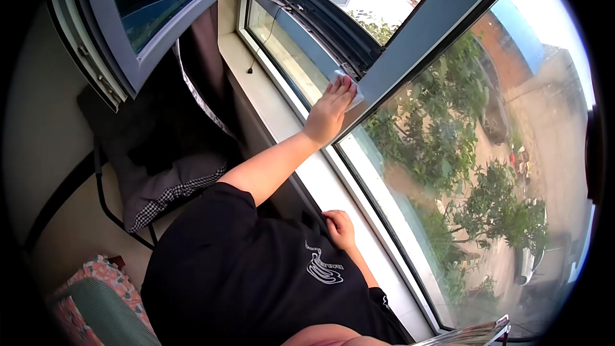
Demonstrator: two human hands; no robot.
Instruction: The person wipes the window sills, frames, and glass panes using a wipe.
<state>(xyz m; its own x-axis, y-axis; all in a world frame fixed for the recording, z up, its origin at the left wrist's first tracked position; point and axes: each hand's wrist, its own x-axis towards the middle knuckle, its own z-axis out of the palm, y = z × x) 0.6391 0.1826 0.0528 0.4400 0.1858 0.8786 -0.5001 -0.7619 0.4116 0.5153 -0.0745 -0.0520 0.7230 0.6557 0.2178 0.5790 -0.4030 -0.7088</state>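
Note:
My left hand (332, 107) reaches up to the window frame (410, 38), its fingers together over a crumpled whitish cloth (357, 98). The cloth is pressed against the frame near the corner of the open section; the palm side is hidden. Lower down, my right hand (340, 228) lies at the inner edge of the white windowsill (333, 187), its fingers curled over that edge. Right of both hands is a large glass pane (442, 154).
An open window sash (138, 57) juts inward at the upper left. A thin black cord (267, 41) hangs near the sill. At left are a dark chair with a grey cushion (163, 186) and a green pad with a floral edge (106, 311).

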